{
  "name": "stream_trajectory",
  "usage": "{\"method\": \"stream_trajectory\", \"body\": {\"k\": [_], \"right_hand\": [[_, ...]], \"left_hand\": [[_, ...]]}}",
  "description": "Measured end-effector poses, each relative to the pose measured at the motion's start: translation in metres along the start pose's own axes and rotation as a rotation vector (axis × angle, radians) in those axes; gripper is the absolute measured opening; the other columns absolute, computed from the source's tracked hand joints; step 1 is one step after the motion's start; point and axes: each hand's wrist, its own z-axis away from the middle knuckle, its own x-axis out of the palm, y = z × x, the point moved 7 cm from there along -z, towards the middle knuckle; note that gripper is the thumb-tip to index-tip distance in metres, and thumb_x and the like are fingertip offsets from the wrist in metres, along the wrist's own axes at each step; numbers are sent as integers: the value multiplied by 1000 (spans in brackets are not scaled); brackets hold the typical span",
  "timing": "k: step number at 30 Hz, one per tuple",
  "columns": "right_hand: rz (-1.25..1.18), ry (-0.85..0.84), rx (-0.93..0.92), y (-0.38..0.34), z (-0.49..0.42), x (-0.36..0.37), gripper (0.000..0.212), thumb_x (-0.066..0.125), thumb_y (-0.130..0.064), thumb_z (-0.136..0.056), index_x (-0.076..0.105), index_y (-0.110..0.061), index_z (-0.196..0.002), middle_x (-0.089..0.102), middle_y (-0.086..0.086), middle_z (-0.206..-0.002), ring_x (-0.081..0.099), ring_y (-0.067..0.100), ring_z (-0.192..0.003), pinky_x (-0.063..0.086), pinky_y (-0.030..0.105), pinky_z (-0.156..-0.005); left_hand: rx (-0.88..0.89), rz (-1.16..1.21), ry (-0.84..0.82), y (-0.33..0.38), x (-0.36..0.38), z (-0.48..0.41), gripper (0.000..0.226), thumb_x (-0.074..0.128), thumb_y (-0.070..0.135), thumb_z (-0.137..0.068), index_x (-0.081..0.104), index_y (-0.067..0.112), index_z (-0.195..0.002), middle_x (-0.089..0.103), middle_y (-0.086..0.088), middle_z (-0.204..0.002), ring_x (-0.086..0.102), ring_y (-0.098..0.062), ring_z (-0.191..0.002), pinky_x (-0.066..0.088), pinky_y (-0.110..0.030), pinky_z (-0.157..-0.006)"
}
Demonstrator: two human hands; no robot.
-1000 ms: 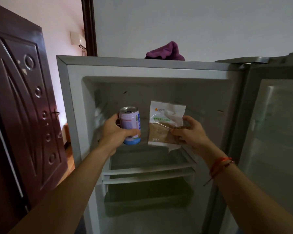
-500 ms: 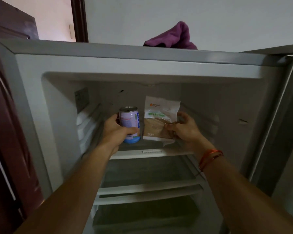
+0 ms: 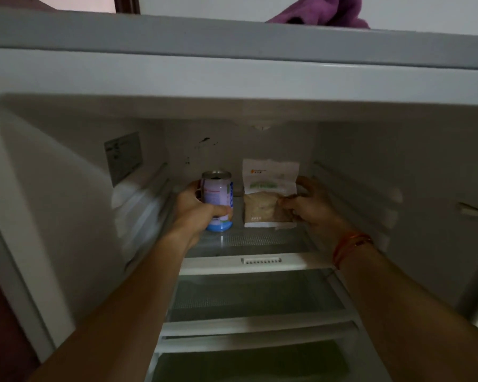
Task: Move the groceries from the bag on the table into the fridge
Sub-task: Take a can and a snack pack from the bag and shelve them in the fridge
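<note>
Groceries stand at centre frame on the top shelf (image 3: 260, 239) of the open fridge (image 3: 232, 75): a pale drink can (image 3: 218, 201) with a blue base, upright, and just to its right a white packet (image 3: 268, 194) of brown grains, also upright. A narrow gap parts the two. The bottoms of both seem to meet the shelf, though the dim light leaves that unsure.

The left hand (image 3: 196, 208) is wrapped round the can, thumb across its lower front, and covers the can's left side. The right hand (image 3: 312, 205) pinches the packet's lower right corner and hides it. A red cord bracelet (image 3: 348, 244) circles that wrist. Print on the can and the packet is too blurred to read.

Bare shelf runs from the groceries forward to the white front trim (image 3: 243, 261). The ribbed right wall (image 3: 356, 194) lies just beside the right hand, and the left wall, smeared by blur, just beside the left. How near the back wall stands behind the packet cannot be told.

A grey label (image 3: 123, 157) on the left wall is illegible. Two lower shelves (image 3: 254, 296) show below, and the lowest space is dark. At the upper right a purple cloth (image 3: 323, 12) on the fridge top is cut off by the frame edge.
</note>
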Motion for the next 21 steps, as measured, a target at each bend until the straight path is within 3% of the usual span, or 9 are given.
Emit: {"method": "stream_trajectory", "body": {"k": [4, 8, 14, 18, 21], "right_hand": [[11, -23, 5, 5, -9, -5, 44, 65, 19, -82, 58, -17, -108, 68, 0, -91, 63, 14, -67, 54, 28, -55], [37, -24, -13, 8, -19, -6, 46, 65, 19, -84, 58, -14, -115, 66, -2, -90, 63, 9, -71, 49, 15, -46], [18, -46, -14, 20, -25, -7, 45, 66, 15, -86, 61, -29, -94, 72, -6, -76, 69, 1, -60, 52, 18, -51], [55, -53, -37, 20, -27, -6, 44, 67, 9, -88, 61, -33, -101, 71, -10, -88, 70, -2, -67, 53, 15, -56], [26, -35, -23, 23, -27, -6, 40, 66, 10, -89, 64, -23, -112, 71, -1, -92, 71, 0, -64, 53, 15, -54]], "left_hand": [[-11, -17, -8, -6, 3, -13, 55, 83, -10, -60, 64, 12, -106, 72, -7, -101, 71, -23, -92, 56, -31, -73], [-6, -59, -21, -7, 1, -20, 53, 85, -6, -61, 63, 15, -104, 72, -4, -99, 70, -20, -89, 53, -27, -69], [19, -42, -41, -7, 1, -21, 52, 84, -9, -62, 63, 18, -101, 73, -6, -99, 71, -25, -91, 57, -37, -79], [34, -60, -48, -3, 1, -18, 53, 84, -7, -62, 62, 20, -102, 72, -6, -101, 71, -23, -91, 58, -35, -79], [37, -92, -51, -1, 1, -16, 52, 85, -5, -62, 61, 22, -99, 72, -3, -98, 71, -20, -89, 56, -28, -73]]}}
